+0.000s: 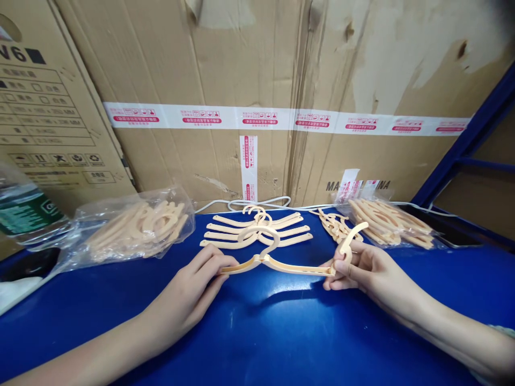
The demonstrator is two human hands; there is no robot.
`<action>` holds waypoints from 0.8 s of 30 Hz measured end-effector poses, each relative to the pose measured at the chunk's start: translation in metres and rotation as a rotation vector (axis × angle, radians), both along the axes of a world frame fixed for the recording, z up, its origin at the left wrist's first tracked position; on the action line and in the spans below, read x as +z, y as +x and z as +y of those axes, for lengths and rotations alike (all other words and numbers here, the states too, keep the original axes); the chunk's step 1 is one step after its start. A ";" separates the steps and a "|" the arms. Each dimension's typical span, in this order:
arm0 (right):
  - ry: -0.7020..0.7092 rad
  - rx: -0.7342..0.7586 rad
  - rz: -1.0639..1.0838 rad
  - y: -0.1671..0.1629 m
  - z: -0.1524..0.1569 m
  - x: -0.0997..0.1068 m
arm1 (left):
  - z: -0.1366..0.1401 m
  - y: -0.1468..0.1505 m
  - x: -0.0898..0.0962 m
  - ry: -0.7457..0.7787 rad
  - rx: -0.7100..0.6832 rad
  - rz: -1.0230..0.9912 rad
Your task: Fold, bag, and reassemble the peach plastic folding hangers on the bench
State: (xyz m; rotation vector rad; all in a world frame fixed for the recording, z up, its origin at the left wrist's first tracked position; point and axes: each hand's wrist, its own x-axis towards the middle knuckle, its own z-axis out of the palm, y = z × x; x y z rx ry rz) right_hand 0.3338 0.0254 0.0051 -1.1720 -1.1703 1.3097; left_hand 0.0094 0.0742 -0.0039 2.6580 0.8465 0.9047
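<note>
Between my hands, a cream plastic clothes hanger [295, 266] is held just above the blue table, its hook pointing away from me. My left hand [201, 273] pinches the tip of its left arm. At the right tip, my right hand [362, 271] grips the hanger together with a small curved cream piece [354, 236] that sticks up from the fingers; whether the two are joined I cannot tell. Just beyond lie several more cream hangers [225, 227] in an overlapping row. A small heap of curved cream pieces [336, 225] sits behind my right hand.
Clear plastic bags of cream parts lie at left [137, 228] and right [386, 220]. A large bottle [30, 212] and a black object [32, 264] are far left. A dark flat device [446, 228] lies right. Cardboard boxes [181, 155] and a white cable [217, 203] stretch along the back.
</note>
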 end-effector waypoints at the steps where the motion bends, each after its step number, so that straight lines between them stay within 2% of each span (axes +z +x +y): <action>1: 0.014 -0.010 -0.007 0.000 0.000 0.000 | -0.001 0.000 0.000 -0.004 0.000 -0.003; 8: 0.021 -0.061 -0.053 -0.002 0.000 0.005 | -0.003 0.002 0.000 -0.031 -0.018 -0.006; 18: 0.048 -0.064 -0.050 -0.003 0.002 0.002 | -0.004 0.003 0.003 -0.041 -0.002 0.013; 21: 0.061 -0.039 -0.005 -0.001 0.003 0.005 | -0.004 0.000 0.009 -0.034 0.050 0.015; 24: 0.096 -0.059 0.043 0.011 0.009 0.008 | -0.003 -0.006 0.020 -0.042 0.022 0.092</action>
